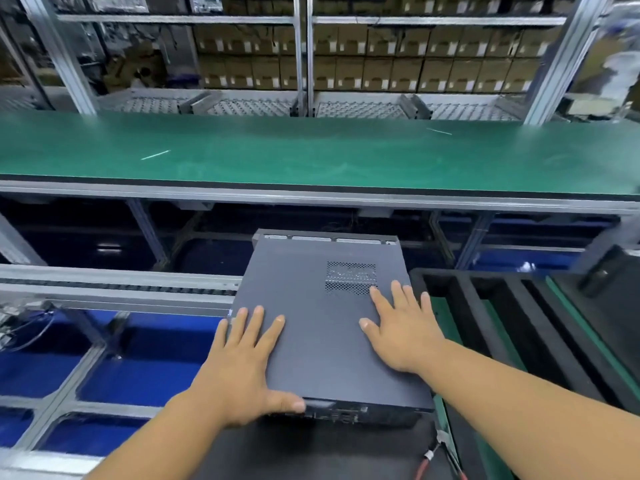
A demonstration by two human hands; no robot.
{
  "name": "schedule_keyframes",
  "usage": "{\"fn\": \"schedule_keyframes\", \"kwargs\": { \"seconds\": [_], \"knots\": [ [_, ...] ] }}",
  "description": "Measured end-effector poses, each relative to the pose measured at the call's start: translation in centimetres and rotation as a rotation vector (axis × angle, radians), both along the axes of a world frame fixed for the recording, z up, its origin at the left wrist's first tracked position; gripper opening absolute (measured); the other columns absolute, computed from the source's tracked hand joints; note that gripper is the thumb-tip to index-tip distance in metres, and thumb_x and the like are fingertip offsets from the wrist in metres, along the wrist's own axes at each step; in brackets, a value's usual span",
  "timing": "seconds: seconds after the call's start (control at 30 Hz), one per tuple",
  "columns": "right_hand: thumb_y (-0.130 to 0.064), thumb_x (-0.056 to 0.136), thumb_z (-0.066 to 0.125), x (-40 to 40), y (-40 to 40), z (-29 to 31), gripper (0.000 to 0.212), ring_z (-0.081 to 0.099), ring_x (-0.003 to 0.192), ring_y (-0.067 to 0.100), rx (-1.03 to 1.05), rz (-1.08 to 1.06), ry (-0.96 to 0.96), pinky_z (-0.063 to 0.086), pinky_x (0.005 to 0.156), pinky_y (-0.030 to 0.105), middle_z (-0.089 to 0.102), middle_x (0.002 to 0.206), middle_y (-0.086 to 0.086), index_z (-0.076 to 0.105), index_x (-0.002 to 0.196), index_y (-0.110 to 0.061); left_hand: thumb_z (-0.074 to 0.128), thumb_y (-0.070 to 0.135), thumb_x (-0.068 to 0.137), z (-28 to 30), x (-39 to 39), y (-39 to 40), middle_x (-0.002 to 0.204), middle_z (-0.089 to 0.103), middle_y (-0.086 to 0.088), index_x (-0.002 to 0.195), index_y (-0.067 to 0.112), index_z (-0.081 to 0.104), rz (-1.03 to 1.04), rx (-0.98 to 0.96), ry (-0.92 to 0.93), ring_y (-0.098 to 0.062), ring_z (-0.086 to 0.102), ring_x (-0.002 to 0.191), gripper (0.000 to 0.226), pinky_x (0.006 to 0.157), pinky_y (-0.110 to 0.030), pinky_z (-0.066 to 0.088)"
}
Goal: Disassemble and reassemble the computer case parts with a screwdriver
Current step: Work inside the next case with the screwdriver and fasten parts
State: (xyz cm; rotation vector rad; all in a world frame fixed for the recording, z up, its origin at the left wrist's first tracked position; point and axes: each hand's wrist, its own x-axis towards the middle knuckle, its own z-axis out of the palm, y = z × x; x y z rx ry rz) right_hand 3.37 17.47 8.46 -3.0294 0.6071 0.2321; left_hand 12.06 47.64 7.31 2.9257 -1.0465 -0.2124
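A dark grey computer case (322, 327) lies flat in front of me, its solid side panel facing up with a perforated vent patch (350, 278) near the far right. My left hand (242, 358) rests flat on the panel's near left part, fingers straight, thumb along the front edge by the ports. My right hand (398, 327) lies flat on the right side just below the vent, fingers spread. No screwdriver is in view.
A green conveyor belt (311, 150) runs across beyond the case. Black foam trays with slots (502, 323) stand at the right. Metal frame rails over blue bins (138, 358) lie to the left. Shelves of cardboard boxes (381, 57) fill the background. A red cable (426, 462) lies near the bottom.
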Motion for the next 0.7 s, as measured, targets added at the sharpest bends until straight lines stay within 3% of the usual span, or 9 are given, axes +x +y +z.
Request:
{"fn": "schedule_keyframes", "kwargs": {
  "seconds": [0.13,0.23,0.3,0.47,0.7],
  "knots": [
    [-0.082,0.088,0.012,3.1,-0.7,0.5,0.099,-0.003,0.157,0.041,-0.007,-0.015,0.028,-0.006,0.125,0.058,0.002,0.169,0.025,0.004,0.166,-0.022,0.029,0.115,0.038,0.7,0.3,-0.7,0.165,-0.031,0.001,0.158,0.039,-0.021,-0.039,0.001,0.036,-0.023,-0.04,0.147,0.151,0.124,-0.048,-0.018],
    [-0.091,0.084,0.016,6.3,-2.7,1.1,0.109,-0.016,0.157,0.039,0.068,0.007,0.041,-0.009,0.126,0.055,-0.015,0.171,0.018,-0.006,0.165,-0.024,0.031,0.115,0.038,1.5,0.4,-2.1,0.167,-0.026,0.001,0.164,0.02,-0.002,-0.085,0.013,0.074,-0.021,-0.034,0.15,0.161,0.125,-0.047,-0.014],
    [-0.093,0.082,0.017,7.9,-3.7,1.1,0.112,-0.018,0.157,0.037,0.068,0.025,0.026,-0.007,0.127,0.054,-0.017,0.171,0.016,-0.008,0.165,-0.022,0.031,0.115,0.038,1.5,0.2,-2.6,0.167,-0.028,0.0,0.163,0.016,-0.002,-0.089,0.029,0.072,-0.021,-0.035,0.15,0.163,0.125,-0.05,-0.014],
    [-0.093,0.08,0.012,8.6,-4.1,0.0,0.115,-0.017,0.157,0.039,0.044,0.028,0.007,-0.006,0.128,0.052,-0.015,0.17,0.019,-0.008,0.165,-0.018,0.028,0.116,0.035,1.3,-0.2,-2.5,0.163,-0.036,-0.003,0.148,0.046,-0.036,-0.147,0.087,0.032,-0.027,-0.04,0.147,0.147,0.121,-0.057,-0.015],
    [-0.092,0.08,0.009,9.6,-4.5,-0.4,0.114,-0.018,0.156,0.039,0.017,0.046,0.019,-0.006,0.128,0.052,-0.016,0.17,0.02,-0.01,0.165,-0.018,0.02,0.114,0.049,1.0,0.7,-3.2,0.166,-0.03,0.0,0.152,0.049,-0.027,-0.123,0.035,0.014,-0.025,-0.034,0.15,0.13,0.121,-0.055,-0.019]
  ]
}}
